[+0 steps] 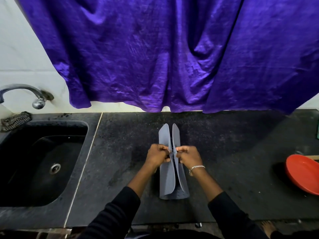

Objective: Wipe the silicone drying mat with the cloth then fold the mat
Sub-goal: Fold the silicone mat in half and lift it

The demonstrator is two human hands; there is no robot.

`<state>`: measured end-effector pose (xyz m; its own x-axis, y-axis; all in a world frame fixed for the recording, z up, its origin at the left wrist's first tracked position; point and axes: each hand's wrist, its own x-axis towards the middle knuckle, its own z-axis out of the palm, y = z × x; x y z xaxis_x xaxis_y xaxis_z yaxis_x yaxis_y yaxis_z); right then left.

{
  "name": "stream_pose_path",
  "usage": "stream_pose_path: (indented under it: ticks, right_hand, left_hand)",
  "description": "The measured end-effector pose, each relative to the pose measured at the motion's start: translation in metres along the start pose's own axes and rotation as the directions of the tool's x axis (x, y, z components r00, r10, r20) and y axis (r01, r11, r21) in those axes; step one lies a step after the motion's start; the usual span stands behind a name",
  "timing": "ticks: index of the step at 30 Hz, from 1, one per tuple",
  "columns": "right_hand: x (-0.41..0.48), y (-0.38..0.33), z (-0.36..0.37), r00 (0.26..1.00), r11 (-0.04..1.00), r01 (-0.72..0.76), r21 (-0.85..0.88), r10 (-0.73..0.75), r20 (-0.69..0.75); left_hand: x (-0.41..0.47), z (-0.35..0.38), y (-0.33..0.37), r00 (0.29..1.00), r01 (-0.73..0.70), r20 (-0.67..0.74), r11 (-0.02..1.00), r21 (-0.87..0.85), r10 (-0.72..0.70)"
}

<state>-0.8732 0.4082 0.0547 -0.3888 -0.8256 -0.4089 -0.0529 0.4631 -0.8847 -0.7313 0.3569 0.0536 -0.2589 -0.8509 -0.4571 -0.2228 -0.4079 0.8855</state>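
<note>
The grey mat point(170, 180) is lying on the bench point(224, 152), long sides curled up. The left hand point(158, 156) and right hand point(189, 156) are pinching those floppy, springy edges together; mid-edge grips probably control it best.

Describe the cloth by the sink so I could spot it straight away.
Start at the black sink on the left. Behind its far left corner, under the metal tap, lies a crumpled checked cloth. Its dark-and-light check stands out from the plain dark counter.
</note>
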Motion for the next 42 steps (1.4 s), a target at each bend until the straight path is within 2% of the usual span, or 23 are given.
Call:
stream_pose_path:
  ticks: [11, 36, 42]
  right_hand:
    - [0.0017, 0.0023, 0.0007, 1.000, 0.999, 0.004, -0.050, -0.004, 0.002]
    - [-0.0043, -0.0012, -0.0022, 0.996, 0.996, 0.068, -0.050, -0.065, 0.068]
    - [-0.0062, -0.0022, -0.0025, 0.995, 0.997, 0.048, -0.058, -0.043, 0.088]
  left_hand:
    - [0.0057, 0.0051, -0.0020, 1.000, -0.009, -0.006, 0.999, 0.031, 0.009]
    - [0.0038, 0.0089, 0.0008, 1.000, -0.002, 0.014, 1.000, -0.027, 0.003]
    - [0.0044, 0.0093, 0.0003, 1.000, 0.000, 0.010, 1.000, -0.017, 0.000]
